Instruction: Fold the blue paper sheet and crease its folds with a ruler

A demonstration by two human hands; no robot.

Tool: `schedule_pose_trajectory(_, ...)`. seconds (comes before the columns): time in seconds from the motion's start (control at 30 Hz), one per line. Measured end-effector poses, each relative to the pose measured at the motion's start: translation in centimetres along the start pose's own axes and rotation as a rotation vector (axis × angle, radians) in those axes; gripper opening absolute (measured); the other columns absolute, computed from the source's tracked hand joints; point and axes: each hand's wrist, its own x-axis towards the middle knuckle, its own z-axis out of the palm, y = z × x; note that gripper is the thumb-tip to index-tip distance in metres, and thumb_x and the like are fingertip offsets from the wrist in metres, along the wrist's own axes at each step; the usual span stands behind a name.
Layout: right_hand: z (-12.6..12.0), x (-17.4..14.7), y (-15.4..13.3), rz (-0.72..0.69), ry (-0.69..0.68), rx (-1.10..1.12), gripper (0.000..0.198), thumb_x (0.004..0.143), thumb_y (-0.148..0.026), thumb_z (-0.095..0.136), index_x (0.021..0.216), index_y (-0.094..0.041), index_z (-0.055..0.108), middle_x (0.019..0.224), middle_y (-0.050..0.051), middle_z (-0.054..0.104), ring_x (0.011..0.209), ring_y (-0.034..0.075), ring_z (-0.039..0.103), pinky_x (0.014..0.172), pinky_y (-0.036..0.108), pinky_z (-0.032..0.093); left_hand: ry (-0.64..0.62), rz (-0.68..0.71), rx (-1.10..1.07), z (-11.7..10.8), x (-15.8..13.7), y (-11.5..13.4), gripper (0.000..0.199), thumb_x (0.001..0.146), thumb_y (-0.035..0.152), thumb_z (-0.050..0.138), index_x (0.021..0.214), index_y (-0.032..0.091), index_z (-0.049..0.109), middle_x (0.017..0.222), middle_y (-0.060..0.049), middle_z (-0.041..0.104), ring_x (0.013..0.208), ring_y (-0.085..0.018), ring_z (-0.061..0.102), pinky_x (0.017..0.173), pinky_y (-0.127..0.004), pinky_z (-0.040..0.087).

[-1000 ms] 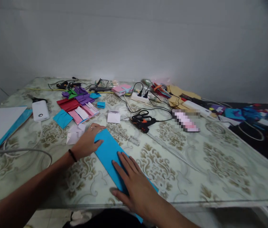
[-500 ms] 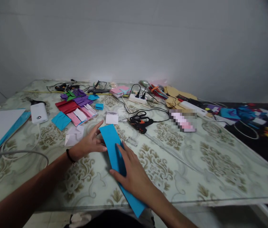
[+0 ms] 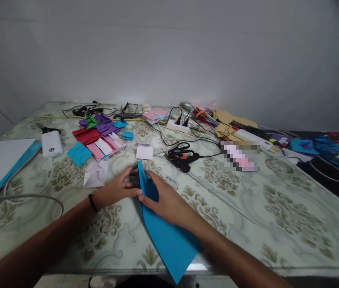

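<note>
A sheet of blue paper (image 3: 169,244) stands partly on edge in front of me, its near end spreading wide towards the table's front edge. My left hand (image 3: 123,189) pinches its left side, thumb pointing right and fingers curled behind the paper. From the right, my right hand (image 3: 166,202) grips the same sheet, thumb on the near face close to the left thumb. Part of the paper is hidden under the right hand and forearm. Beyond its far end sits a small folded white paper (image 3: 144,151). Another folded white paper (image 3: 95,175) lies by my left wrist.
A black glue gun (image 3: 184,158) and scissors (image 3: 181,148) lie ahead to the right, near a power strip (image 3: 178,126). Folded coloured papers (image 3: 106,128), a white power bank (image 3: 51,144) and stacked sheets (image 3: 4,160) are on the left. Cables cross the table.
My left hand has closed onto the paper's left side. The blue paper has tilted more upright along its left edge, and its near end has swung right and spread wider.
</note>
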Motion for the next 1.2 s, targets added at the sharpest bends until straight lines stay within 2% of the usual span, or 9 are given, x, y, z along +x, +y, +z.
schedule_pose_trajectory(0.17,-1.7,0.7,0.2,-0.035,-0.056,0.104,0.055,0.092,-0.033,0.061,0.143,-0.016,0.049,0.140,0.017,0.063,0.127,0.031,0.060,0.110,0.049,0.045,0.004,-0.007,0.056,-0.2,-0.1,0.1,0.103,0.077,0.036,0.088,0.162,0.030,0.031,0.166,-0.018,0.033,0.118,-0.029,0.068,0.099,-0.043,0.057)
schedule_pose_trajectory(0.27,-2.3,0.9,0.9,0.035,-0.032,0.194,0.019,0.094,-0.037,0.059,0.102,-0.020,0.062,0.096,0.005,0.070,0.089,0.023,0.065,0.084,0.037,0.052,-0.008,-0.002,0.070,-0.2,-0.1,0.2,0.095,0.081,0.035,0.084,0.161,0.031,0.033,0.165,-0.017,0.037,0.125,-0.032,0.064,0.103,-0.046,0.055)
schedule_pose_trajectory(0.37,-2.5,1.1,1.8,0.114,-0.055,0.306,0.031,0.094,-0.047,0.058,0.077,-0.021,0.055,0.072,-0.001,0.057,0.068,0.017,0.052,0.064,0.029,0.044,-0.043,0.031,0.071,-0.1,-0.1,0.1,0.083,0.087,0.035,0.078,0.159,0.029,0.037,0.160,-0.015,0.045,0.132,-0.034,0.060,0.107,-0.048,0.052)
schedule_pose_trajectory(0.5,-3.0,1.0,2.2,0.148,-0.064,0.470,0.036,0.093,-0.053,0.058,0.078,-0.021,0.056,0.071,-0.002,0.055,0.064,0.015,0.049,0.061,0.028,0.042,-0.083,0.051,0.085,0.2,-0.2,0.4,0.066,0.088,0.036,0.077,0.148,0.024,0.052,0.145,-0.012,0.062,0.126,-0.034,0.064,0.104,-0.047,0.054)
schedule_pose_trajectory(0.6,-3.7,0.9,1.7,0.193,-0.035,0.806,0.033,0.085,-0.054,0.068,0.082,-0.022,0.059,0.075,-0.001,0.058,0.068,0.017,0.054,0.066,0.029,0.045,-0.091,-0.028,0.091,0.2,-0.7,1.2,0.051,0.092,0.039,0.074,0.138,0.022,0.061,0.136,-0.010,0.069,0.125,-0.035,0.065,0.104,-0.047,0.055)
schedule_pose_trajectory(0.7,-4.4,0.9,0.9,0.249,0.010,1.032,0.032,0.077,-0.052,0.073,0.088,-0.024,0.064,0.080,0.001,0.062,0.070,0.018,0.057,0.069,0.030,0.049,-0.076,-0.146,0.027,0.1,-1.3,1.8,0.057,0.088,0.041,0.079,0.139,0.023,0.062,0.137,-0.008,0.070,0.127,-0.038,0.065,0.104,-0.047,0.056)
schedule_pose_trajectory(0.83,-4.8,1.2,0.9,0.293,0.108,0.994,0.034,0.074,-0.053,0.070,0.090,-0.023,0.064,0.073,0.000,0.059,0.065,0.018,0.054,0.062,0.030,0.048,0.015,-0.225,-0.155,0.1,-1.5,1.7,0.073,0.080,0.046,0.085,0.145,0.022,0.059,0.138,-0.012,0.069,0.127,-0.041,0.064,0.103,-0.052,0.057)
schedule_pose_trajectory(1.07,-5.8,2.3,3.9,0.266,0.282,0.794,0.039,0.074,-0.050,0.075,0.069,-0.024,0.047,0.064,-0.005,0.046,0.059,0.014,0.046,0.057,0.026,0.044,0.088,-0.208,-0.298,-1.1,-0.8,1.4,0.066,0.083,0.045,0.080,0.141,0.018,0.062,0.132,-0.013,0.073,0.121,-0.039,0.069,0.103,-0.054,0.057)
schedule_pose_trajectory(1.2,-6.1,2.5,5.2,0.251,0.322,0.687,0.037,0.074,-0.050,0.078,0.071,-0.023,0.053,0.064,-0.005,0.047,0.061,0.014,0.047,0.056,0.025,0.043,0.078,-0.226,-0.310,-1.9,-0.8,1.7,0.066,0.077,0.047,0.085,0.135,0.021,0.068,0.129,-0.011,0.074,0.121,-0.043,0.068,0.101,-0.056,0.058)
